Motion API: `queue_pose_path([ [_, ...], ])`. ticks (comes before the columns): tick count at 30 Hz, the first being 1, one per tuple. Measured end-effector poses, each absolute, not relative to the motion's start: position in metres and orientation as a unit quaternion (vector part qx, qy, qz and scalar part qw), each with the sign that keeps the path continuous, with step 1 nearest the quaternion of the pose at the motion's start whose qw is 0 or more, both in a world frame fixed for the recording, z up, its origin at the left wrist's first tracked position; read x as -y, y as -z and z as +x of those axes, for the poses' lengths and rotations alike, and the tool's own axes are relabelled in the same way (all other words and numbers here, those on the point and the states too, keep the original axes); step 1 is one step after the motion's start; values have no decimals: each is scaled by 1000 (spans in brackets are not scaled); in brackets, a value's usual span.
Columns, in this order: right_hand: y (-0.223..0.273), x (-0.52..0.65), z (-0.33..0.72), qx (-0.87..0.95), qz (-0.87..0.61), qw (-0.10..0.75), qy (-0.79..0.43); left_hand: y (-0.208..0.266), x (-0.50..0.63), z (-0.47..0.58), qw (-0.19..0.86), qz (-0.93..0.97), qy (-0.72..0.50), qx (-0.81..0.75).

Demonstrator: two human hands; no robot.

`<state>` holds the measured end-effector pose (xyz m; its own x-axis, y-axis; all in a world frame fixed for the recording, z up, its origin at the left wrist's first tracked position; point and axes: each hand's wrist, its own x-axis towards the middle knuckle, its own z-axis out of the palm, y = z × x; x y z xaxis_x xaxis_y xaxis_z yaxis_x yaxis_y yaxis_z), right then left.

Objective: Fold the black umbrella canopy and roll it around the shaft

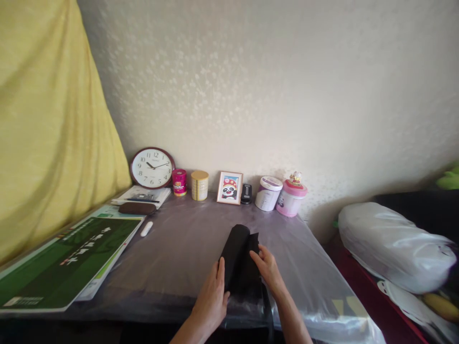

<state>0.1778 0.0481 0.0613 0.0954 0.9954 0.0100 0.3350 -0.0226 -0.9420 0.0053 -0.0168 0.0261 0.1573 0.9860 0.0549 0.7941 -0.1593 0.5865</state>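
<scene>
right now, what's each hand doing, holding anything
Left hand: closed, holding the left side of the black item.
Right hand: closed, holding the same black item by its right side.

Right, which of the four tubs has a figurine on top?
The pink tub, rightmost: a figurine stands on its lid; the other three have none.

Toward eleven o'clock on the worktop (193,248), the round clock (152,177) bears numerals, among them 12, 10, 9, 8 and 6; smaller lettering below the 12 is illegible. White characters on the green book (103,267), toward nine o'clock, are too blurred to read.
</scene>
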Motion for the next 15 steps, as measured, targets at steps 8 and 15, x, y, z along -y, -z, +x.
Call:
queue_pose_path([
  [8, -61, -74, 133, 555, -574, 451, -399, -28, 16, 3, 225, 729, -206, -613],
  [15, -52, -85, 111, 539, -604, 401, -430, -26, 12, -2, 223, 733, -198, -612],
])
